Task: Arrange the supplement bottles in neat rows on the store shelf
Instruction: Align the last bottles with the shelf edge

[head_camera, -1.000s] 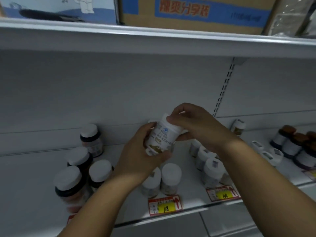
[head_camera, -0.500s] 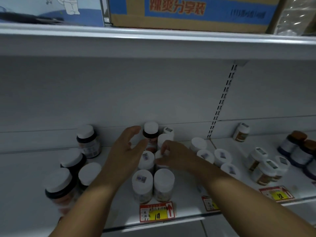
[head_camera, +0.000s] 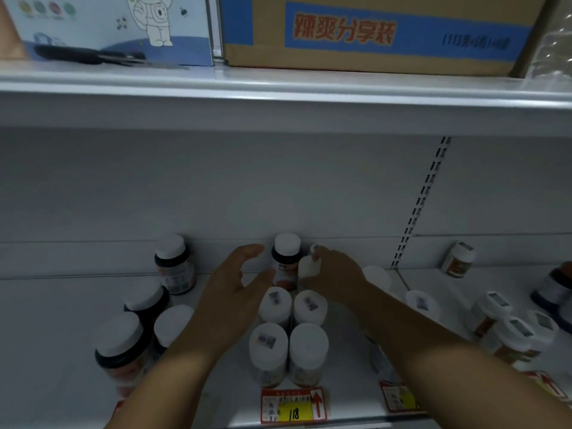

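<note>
Where the shelf (head_camera: 62, 351) meets its front edge, a red and yellow price tag (head_camera: 293, 405) marked 118 sits directly below a block of four white bottles. The front pair (head_camera: 289, 351) stands upright, side by side and touching; the second pair (head_camera: 294, 305) stands just behind it, also upright. Both forearms enter from the bottom of the view and reach over this block.

The left hand (head_camera: 229, 301) hovers to the left of the second pair, its grip spread, fingers relaxed and apart, holding nothing. The right hand (head_camera: 335, 278) lies behind the second pair, its grip curled round the cap of a white bottle (head_camera: 308, 267); most of that bottle's body is hidden.

To the left, four dark bottles (head_camera: 145, 308) with white caps stand near the front in a loose cluster, and a fifth (head_camera: 175, 263) stands farther back. To the right, more white bottles (head_camera: 507, 329) stand unevenly, partly behind the right forearm.

At the back wall, one dark bottle with a white cap (head_camera: 286, 258) stands upright between the two hands, just beside the gripped bottle. A small bottle (head_camera: 458, 260) stands alone at the far right back. On the upper shelf (head_camera: 278, 85) rest a cardboard carton (head_camera: 371, 35) and a box (head_camera: 108, 26) printed with an astronaut.
</note>
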Tool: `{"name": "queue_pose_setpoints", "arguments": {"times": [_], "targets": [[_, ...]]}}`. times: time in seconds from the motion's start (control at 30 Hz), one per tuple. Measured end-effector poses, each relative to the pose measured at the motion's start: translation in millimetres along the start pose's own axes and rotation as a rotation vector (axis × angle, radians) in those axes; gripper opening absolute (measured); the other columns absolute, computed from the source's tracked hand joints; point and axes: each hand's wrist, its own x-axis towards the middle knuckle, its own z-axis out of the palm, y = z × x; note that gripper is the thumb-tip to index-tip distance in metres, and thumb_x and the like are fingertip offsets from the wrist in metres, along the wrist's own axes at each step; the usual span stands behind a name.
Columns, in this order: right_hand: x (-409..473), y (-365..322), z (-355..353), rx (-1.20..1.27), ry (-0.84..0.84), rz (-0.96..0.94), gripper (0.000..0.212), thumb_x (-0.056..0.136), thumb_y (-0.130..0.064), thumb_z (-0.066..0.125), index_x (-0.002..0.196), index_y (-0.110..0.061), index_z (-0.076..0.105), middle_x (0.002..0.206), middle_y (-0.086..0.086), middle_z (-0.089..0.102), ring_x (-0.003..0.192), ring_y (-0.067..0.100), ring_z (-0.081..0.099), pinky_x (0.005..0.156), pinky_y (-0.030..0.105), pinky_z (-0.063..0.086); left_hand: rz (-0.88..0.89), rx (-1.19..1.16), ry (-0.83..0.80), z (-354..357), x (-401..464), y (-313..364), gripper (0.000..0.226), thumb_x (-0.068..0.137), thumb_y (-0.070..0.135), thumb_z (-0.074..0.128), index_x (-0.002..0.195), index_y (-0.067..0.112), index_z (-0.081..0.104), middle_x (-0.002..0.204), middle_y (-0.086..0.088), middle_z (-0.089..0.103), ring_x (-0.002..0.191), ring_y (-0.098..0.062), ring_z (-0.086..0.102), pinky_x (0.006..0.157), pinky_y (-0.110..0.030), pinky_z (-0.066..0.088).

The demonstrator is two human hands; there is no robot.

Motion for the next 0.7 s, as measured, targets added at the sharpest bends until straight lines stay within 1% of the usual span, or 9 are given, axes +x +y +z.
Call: {"name": "queue_pose_setpoints", "arguments": {"times": [0.07,0.1,0.2,0.27,0.3,0.4,0.5,0.63,0.7], "targets": [[0,0,-7,0.036,0.07,0.014,0.064,0.074,-0.039,0.07,0.129,-0.018,0.046,0.132,0.007,0.054,0.118,0.024,0.051,0.093,0.029,0.038,0.021,-0.008,0.011,0,-3,3,0.023,0.087,0.032,0.055,0.105,0.047,0.051,0.105,0.037,0.046,0.091,0.022,0.044,0.071,0.0,0.035],[0,1,-18,0.096,0.144,0.039,0.055,0.073,-0.038,0.07,0.122,-0.018,0.053,0.122,0.005,0.06,0.109,0.021,0.056,0.087,0.026,0.041,0.035,-0.041,0.03,0,-5,4,0.022,0.087,0.029,0.056,0.1,0.046,0.054,0.104,0.036,0.051,0.091,0.023,0.045,0.068,0.002,0.036],[-13,8,-69,0.561,0.33,0.091,0.032,0.072,-0.035,0.074,0.097,-0.018,0.064,0.089,-0.001,0.063,0.079,0.013,0.06,0.068,0.023,0.044,0.111,-0.201,0.083,0,-7,7,0.018,0.086,0.017,0.059,0.087,0.033,0.066,0.089,0.021,0.07,0.086,0.011,0.061,0.067,-0.001,0.043],[-33,4,-94,1.01,0.237,0.06,0.018,0.071,-0.033,0.075,0.079,-0.018,0.067,0.084,0.002,0.069,0.079,0.017,0.066,0.068,0.028,0.054,0.092,-0.29,-0.002,5,-6,12,0.013,0.085,0.021,0.061,0.09,0.031,0.067,0.092,0.021,0.07,0.086,0.007,0.063,0.068,-0.007,0.047],[-44,-1,-100,1.123,0.143,0.028,0.016,0.071,-0.032,0.074,0.074,-0.018,0.067,0.08,0.002,0.071,0.078,0.019,0.068,0.066,0.027,0.056,0.053,-0.337,-0.096,9,-5,15,0.013,0.084,0.027,0.062,0.095,0.033,0.066,0.097,0.02,0.07,0.091,0.004,0.064,0.072,-0.012,0.05],[-68,-19,-97,1.098,0.027,-0.077,0.028,0.065,-0.042,0.073,0.07,-0.017,0.064,0.07,-0.003,0.073,0.072,0.014,0.07,0.061,0.023,0.056,-0.036,-0.471,-0.291,26,-3,15,0.025,0.075,0.037,0.069,0.1,0.04,0.065,0.106,0.008,0.07,0.101,-0.014,0.065,0.085,-0.032,0.052],[-79,-28,-94,1.058,0.082,-0.092,0.049,0.047,-0.057,0.071,0.07,-0.016,0.059,0.067,-0.005,0.07,0.068,0.01,0.07,0.061,0.025,0.057,-0.022,-0.535,-0.258,31,-2,8,0.029,0.071,0.03,0.072,0.099,0.035,0.066,0.105,0.003,0.072,0.097,-0.018,0.068,0.076,-0.026,0.054],[-81,-27,-89,1.085,0.013,-0.078,0.023,0.071,-0.042,0.07,0.071,-0.019,0.063,0.074,-0.002,0.068,0.068,0.007,0.068,0.064,0.027,0.059,0.023,-0.505,-0.166,27,-2,1,0.041,0.058,0.032,0.08,0.096,0.032,0.066,0.101,0.009,0.072,0.093,-0.013,0.068,0.071,-0.019,0.053],[-77,-31,-90,1.055,0.026,-0.075,0.015,0.076,-0.038,0.067,0.071,-0.024,0.069,0.076,-0.006,0.07,0.068,0.005,0.068,0.066,0.026,0.059,0.074,-0.382,-0.052,26,1,3,0.042,0.059,0.019,0.084,0.091,0.034,0.063,0.095,0.021,0.07,0.087,-0.002,0.067,0.066,-0.013,0.051]]}}
